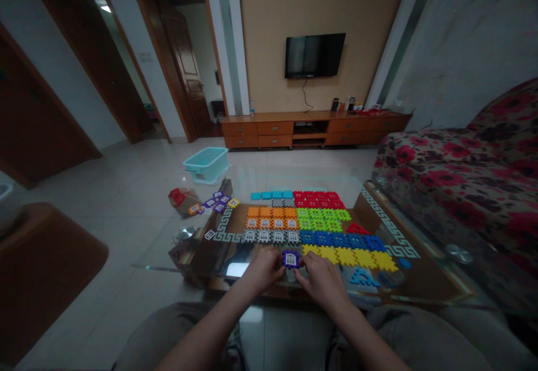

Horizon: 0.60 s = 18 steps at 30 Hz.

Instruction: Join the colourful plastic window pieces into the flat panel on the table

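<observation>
Both hands pinched one purple tile (290, 258) at the near edge of the tabletop (424, 284). The left hand (263, 270) closed on it from 9 o'clock and the right hand (321, 278) from 3 o'clock. A grey tile row (271, 236) lay at its 11 o'clock, and yellow tiles (353, 257) at its 3 o'clock.

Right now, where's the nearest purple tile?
Head view, centre: purple tile held between left hand and right hand, just below the grey tiles.
</observation>
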Each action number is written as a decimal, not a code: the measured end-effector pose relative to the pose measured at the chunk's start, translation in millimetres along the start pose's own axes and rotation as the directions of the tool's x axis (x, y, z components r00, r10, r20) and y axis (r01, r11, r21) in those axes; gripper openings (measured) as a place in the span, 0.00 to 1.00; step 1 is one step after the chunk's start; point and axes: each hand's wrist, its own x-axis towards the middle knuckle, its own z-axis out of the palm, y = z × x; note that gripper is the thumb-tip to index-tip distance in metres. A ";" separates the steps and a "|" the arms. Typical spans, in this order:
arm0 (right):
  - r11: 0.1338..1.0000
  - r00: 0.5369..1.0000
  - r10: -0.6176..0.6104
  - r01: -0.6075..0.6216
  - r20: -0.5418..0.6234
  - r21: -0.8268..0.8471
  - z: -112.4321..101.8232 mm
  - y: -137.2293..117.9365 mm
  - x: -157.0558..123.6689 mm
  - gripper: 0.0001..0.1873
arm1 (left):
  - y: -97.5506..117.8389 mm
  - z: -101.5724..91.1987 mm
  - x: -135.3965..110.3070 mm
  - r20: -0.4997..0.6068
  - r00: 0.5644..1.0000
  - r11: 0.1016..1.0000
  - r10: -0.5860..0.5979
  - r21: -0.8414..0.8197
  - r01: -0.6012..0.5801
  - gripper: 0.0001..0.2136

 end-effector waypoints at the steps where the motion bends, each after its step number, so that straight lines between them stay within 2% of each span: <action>1: 1.000 1.000 0.004 -0.004 -0.001 -0.012 -0.3 -1.3 0.2 0.03 | 0.4 -0.3 0.0 0.009 1.000 1.000 -0.005 0.012 0.005 0.01; 18: 0.990 0.986 0.137 -0.132 0.094 -0.057 -3.3 -12.6 2.4 0.08 | 2.2 2.2 -0.1 0.034 0.999 0.998 -0.023 0.058 0.021 0.02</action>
